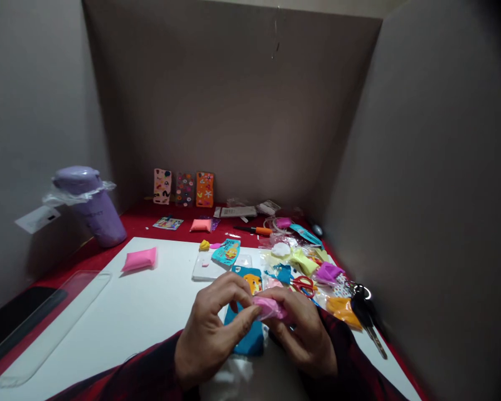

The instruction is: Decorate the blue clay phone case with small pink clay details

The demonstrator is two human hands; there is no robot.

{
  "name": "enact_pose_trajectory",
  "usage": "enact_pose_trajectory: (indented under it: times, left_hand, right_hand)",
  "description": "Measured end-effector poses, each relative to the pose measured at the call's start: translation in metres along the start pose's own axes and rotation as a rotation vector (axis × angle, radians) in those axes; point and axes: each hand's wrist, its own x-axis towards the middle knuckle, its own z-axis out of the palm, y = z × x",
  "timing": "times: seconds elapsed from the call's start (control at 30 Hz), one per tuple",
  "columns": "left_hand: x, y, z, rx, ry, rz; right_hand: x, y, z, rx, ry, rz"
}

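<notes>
Between my hands is a small pink packet of soft clay [269, 308] in clear wrap. My right hand [303, 328] is closed around its right side. At its left end, the thumb and fingers of my left hand [217, 323] pinch the wrap. Beneath them lies a teal phone case [248, 340] with an orange and yellow figure [253, 283] near its top, partly covered by my fingers. Just behind are a clear case [203, 272] and a teal printed pouch [227, 252]. A yellow lump of clay [204, 245] sits beside the pouch.
Clay packets, including a yellow one [304, 260] and a purple one [329, 273], crowd the right with red scissors [304, 285] and keys [369, 317]. A pink packet [140, 259] and purple bottle [92, 206] stand left. Decorated cases [204, 189] lean at the back.
</notes>
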Motion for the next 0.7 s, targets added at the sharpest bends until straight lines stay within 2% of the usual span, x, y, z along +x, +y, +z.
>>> enact_pose_trajectory:
  times: [0.27, 0.53, 0.7]
  left_hand:
    - [-0.003, -0.006, 0.002, 0.123, 0.063, 0.111]
    - [-0.004, -0.008, 0.002, 0.224, 0.003, 0.167]
    - [-0.004, -0.005, 0.002, 0.332, -0.092, 0.291]
  right_hand:
    - [0.006, 0.001, 0.002, -0.132, 0.097, -0.145]
    - [0.009, 0.004, 0.001, -0.154, -0.015, -0.162]
    - [0.012, 0.002, -0.002, -0.225, -0.048, -0.222]
